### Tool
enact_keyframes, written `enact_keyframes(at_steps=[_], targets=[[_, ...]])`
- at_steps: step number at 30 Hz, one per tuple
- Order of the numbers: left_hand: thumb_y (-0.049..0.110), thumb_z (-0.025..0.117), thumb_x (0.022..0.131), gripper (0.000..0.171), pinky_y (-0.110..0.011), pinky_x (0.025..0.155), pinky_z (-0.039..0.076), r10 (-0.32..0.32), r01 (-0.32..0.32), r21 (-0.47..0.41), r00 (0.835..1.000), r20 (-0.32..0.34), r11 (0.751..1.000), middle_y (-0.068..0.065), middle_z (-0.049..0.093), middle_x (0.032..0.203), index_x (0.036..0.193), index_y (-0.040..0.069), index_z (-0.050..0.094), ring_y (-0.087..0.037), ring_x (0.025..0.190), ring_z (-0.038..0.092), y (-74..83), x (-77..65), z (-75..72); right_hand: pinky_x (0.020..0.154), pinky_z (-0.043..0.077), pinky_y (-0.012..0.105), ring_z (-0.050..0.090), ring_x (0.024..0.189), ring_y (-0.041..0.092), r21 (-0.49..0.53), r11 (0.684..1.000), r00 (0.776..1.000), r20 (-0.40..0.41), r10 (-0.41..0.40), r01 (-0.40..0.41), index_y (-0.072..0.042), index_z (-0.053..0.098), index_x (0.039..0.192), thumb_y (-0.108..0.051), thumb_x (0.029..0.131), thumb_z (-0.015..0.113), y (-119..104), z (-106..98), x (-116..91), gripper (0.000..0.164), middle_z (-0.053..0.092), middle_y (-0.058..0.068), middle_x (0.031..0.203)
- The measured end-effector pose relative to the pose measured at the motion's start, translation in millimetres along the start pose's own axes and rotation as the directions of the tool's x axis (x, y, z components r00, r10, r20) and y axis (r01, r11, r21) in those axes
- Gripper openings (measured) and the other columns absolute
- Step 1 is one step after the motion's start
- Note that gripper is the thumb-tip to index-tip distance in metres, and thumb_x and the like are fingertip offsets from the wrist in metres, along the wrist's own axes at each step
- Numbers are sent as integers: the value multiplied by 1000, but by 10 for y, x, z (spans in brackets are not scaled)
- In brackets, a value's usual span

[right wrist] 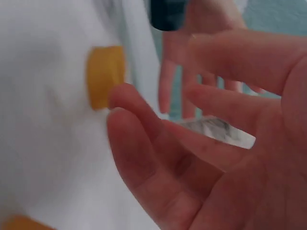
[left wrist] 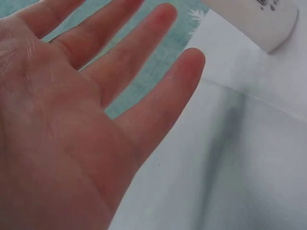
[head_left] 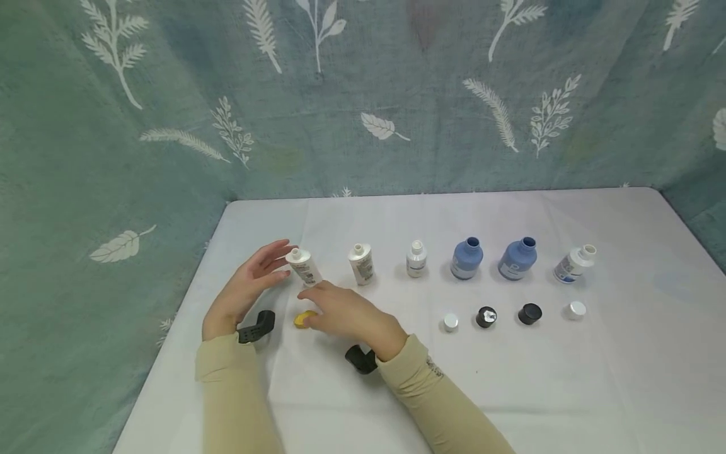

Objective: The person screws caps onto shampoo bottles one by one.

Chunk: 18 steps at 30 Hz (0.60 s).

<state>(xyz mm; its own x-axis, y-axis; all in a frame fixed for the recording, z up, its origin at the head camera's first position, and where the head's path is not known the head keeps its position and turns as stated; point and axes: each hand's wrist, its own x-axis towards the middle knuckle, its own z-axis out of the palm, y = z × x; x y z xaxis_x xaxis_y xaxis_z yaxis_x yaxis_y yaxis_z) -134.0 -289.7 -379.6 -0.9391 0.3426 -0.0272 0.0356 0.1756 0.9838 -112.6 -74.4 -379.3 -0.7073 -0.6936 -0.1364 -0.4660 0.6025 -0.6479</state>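
Note:
At the table's left, my left hand (head_left: 249,284) has its fingers spread beside a white bottle (head_left: 304,267) with an uncapped neck. A gap shows between those fingers and the bottle (left wrist: 261,19) in the left wrist view. My right hand (head_left: 343,310), fingers loosely bent, hovers in front of the same bottle, over a yellow cap (head_left: 304,320). In the right wrist view the yellow cap (right wrist: 105,76) lies just past the fingertips, and nothing is held. Another yellow piece (right wrist: 24,223) is cut off at that view's lower left corner.
Rightward stand a second white bottle (head_left: 362,263), a small white bottle (head_left: 416,259), blue bottles (head_left: 467,258) (head_left: 517,258) and a tilted white bottle (head_left: 573,263). In front lie white caps (head_left: 450,322) (head_left: 576,309) and black caps (head_left: 486,316) (head_left: 530,313). White cloth (head_left: 539,384) covers the table.

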Motion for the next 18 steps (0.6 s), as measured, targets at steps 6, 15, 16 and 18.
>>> enact_keyframes(at_steps=[6,15,16,18], targets=[[11,56,88,58,-19,90,36,-43,44,20,999,-8,999,-7,34,139,139,16,30,-24,128,28,2,-6,11,77,42,21,51,87,5,-72,997,1000,7,-11,12,-21,51,125,-30,86,56,9,200,63,40,45,-2,119],[18,59,87,51,-40,100,27,-92,97,64,994,-66,993,-3,43,133,134,17,39,-18,123,36,-116,14,-13,58,39,19,48,75,6,-235,969,994,-70,-89,71,-27,61,110,-21,84,60,-70,371,90,27,50,-5,96],[21,60,86,50,-43,101,25,-103,110,76,991,-89,991,-2,45,131,133,19,41,-17,121,38,-137,4,-6,56,39,19,48,74,6,-261,963,992,-84,-96,72,-27,61,108,-21,84,61,-75,388,87,25,50,-5,94],[24,60,86,47,-44,101,25,-112,124,85,985,-128,989,-2,47,128,130,21,44,-16,118,42,-164,-31,15,53,38,20,47,71,7,-301,951,988,-110,-108,70,-28,62,103,-22,84,62,-71,412,88,20,49,-5,91]])
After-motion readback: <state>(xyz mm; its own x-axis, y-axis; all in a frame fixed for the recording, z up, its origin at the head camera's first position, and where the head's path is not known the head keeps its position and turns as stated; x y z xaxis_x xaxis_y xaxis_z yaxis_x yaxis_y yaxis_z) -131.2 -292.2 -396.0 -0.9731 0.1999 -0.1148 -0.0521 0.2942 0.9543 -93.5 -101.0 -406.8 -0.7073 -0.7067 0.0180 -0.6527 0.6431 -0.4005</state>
